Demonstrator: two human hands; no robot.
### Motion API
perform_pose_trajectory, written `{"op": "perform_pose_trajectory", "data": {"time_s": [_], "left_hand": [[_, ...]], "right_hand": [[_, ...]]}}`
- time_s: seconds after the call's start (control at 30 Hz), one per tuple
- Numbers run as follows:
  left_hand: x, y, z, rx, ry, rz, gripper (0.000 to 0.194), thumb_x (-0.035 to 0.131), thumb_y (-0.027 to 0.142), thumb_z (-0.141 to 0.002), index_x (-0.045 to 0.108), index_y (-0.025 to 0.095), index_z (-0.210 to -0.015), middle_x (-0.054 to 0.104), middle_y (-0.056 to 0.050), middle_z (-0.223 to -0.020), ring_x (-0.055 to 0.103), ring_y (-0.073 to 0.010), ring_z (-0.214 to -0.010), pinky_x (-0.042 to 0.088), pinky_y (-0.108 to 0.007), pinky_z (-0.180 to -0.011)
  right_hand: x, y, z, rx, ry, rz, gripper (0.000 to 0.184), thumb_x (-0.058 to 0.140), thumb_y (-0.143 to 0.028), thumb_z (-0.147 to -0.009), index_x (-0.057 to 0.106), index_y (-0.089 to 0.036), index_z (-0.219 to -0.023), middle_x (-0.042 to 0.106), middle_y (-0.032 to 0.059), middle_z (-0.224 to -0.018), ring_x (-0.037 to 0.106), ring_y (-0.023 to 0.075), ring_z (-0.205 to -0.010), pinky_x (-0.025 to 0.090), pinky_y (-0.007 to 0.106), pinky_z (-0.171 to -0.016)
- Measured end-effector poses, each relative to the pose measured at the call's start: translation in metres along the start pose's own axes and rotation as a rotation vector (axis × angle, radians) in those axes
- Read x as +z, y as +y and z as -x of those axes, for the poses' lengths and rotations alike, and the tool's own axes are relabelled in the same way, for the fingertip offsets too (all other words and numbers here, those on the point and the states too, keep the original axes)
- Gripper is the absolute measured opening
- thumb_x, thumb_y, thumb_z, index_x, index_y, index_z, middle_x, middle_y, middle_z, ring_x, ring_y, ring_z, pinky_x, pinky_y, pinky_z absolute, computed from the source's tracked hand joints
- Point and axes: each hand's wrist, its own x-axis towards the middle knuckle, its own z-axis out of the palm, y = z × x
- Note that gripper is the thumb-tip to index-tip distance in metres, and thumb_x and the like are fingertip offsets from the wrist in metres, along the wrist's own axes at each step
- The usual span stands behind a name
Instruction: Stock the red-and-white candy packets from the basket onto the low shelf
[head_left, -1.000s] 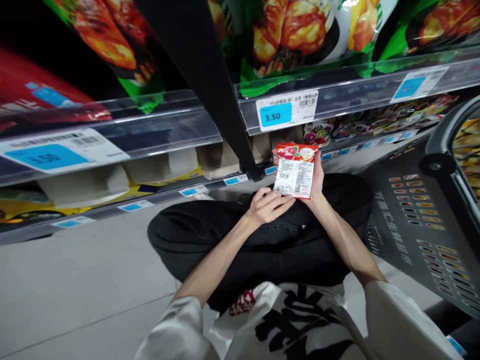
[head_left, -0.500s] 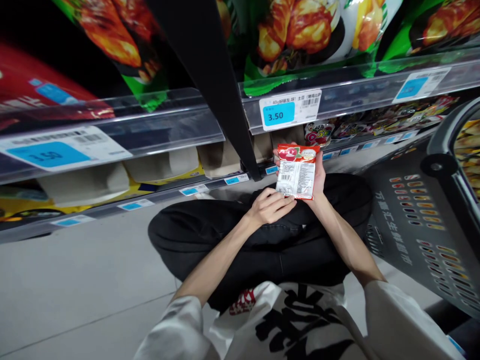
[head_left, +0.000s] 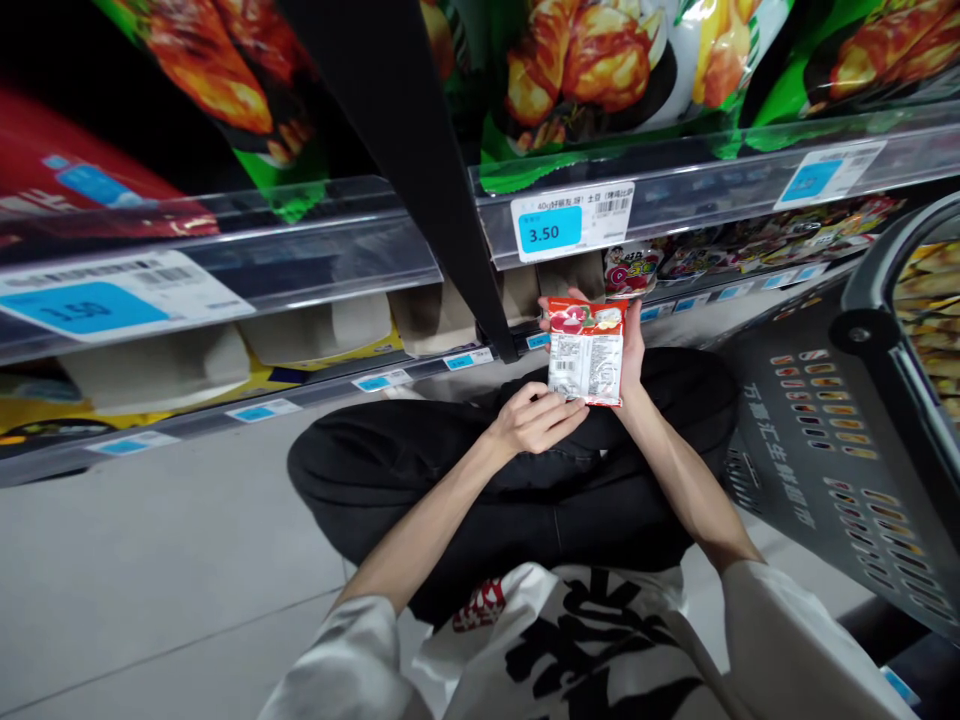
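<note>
One packet (head_left: 586, 365); right fingers (head_left: 634, 328) grasping it; left fingers (head_left: 561, 424) touching lower edge, grip unclear; one basket (head_left: 795, 400).

A shop aisle, seen from its floor

I am in a shop, close up against its shelving. The shelf edge (head_left: 345, 235) in front of me is a clear strip carrying printed price labels, and one price label (head_left: 574, 220) reads 3.50 beside a barcode. Above it stand glossy green snack bags (head_left: 581, 75) with pictures of cooked food, and a red bag (head_left: 82, 165) sits at the left. A lower shelf has open cartons (head_left: 157, 370) at the left and small bright packets (head_left: 694, 258) at the right, with more blue-and-white tags (head_left: 382, 381) along its edge. A grey shopping basket (head_left: 784, 440) with Chinese lettering stands at my right on pale floor tiles (head_left: 187, 560).
</note>
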Motion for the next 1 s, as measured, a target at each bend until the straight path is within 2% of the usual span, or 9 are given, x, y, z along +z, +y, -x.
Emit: {"op": "perform_pose_trajectory", "data": {"time_s": [0.2,0.33,0.5,0.77,0.9,1.0], "left_hand": [[-0.006,0.001,-0.010,0.107,0.116,-0.186,0.023,0.069,0.006,-0.091,0.073,0.024,-0.107,0.081,0.000,-0.104,0.072,-0.0125,-0.077,0.045,-0.032,-0.069],[-0.005,-0.002,-0.004,0.009,0.079,-0.101,0.033,0.068,0.009,-0.093,0.073,0.029,-0.118,0.081,0.000,-0.107,0.074,-0.0139,-0.083,0.045,-0.033,-0.073],[-0.005,-0.004,0.003,-0.102,0.025,-0.006,0.036,0.068,0.012,-0.094,0.070,0.033,-0.124,0.081,0.000,-0.108,0.075,-0.0154,-0.084,0.048,-0.035,-0.075],[-0.005,-0.002,-0.003,-0.055,0.061,-0.069,0.028,0.068,0.009,-0.094,0.071,0.028,-0.115,0.081,0.000,-0.107,0.075,-0.0147,-0.081,0.046,-0.033,-0.070],[-0.005,-0.003,-0.002,-0.080,0.015,-0.062,0.027,0.067,0.011,-0.095,0.071,0.028,-0.115,0.081,0.000,-0.108,0.075,-0.0146,-0.082,0.046,-0.034,-0.072],[-0.005,-0.003,-0.003,-0.063,0.048,-0.053,0.028,0.068,0.009,-0.094,0.071,0.027,-0.115,0.081,-0.001,-0.108,0.075,-0.0146,-0.084,0.046,-0.033,-0.073]], "right_hand": [[-0.006,0.006,0.001,0.072,0.029,0.032,0.085,0.032,-0.087,-0.085,0.064,-0.024,-0.132,0.072,0.0097,-0.129,0.062,0.0332,-0.130,0.055,0.057,-0.099],[-0.010,0.012,0.000,0.125,-0.021,-0.005,0.092,0.044,-0.091,-0.077,0.062,-0.020,-0.133,0.073,0.0146,-0.128,0.065,0.0372,-0.125,0.057,0.059,-0.096],[-0.010,0.014,0.000,0.138,-0.041,-0.014,0.092,0.041,-0.091,-0.079,0.062,-0.020,-0.133,0.074,0.0152,-0.124,0.067,0.0363,-0.121,0.059,0.058,-0.095],[-0.009,0.011,0.001,0.095,0.008,0.026,0.082,0.043,-0.086,-0.082,0.063,-0.025,-0.132,0.074,0.0111,-0.125,0.068,0.0340,-0.120,0.060,0.055,-0.095],[-0.008,0.011,0.000,0.091,0.012,0.033,0.088,0.041,-0.089,-0.080,0.063,-0.021,-0.132,0.073,0.0137,-0.125,0.068,0.0350,-0.120,0.060,0.056,-0.094],[-0.009,0.012,-0.001,0.097,0.018,0.019,0.092,0.038,-0.091,-0.080,0.062,-0.020,-0.133,0.073,0.0142,-0.126,0.069,0.0344,-0.119,0.061,0.055,-0.094]]}}
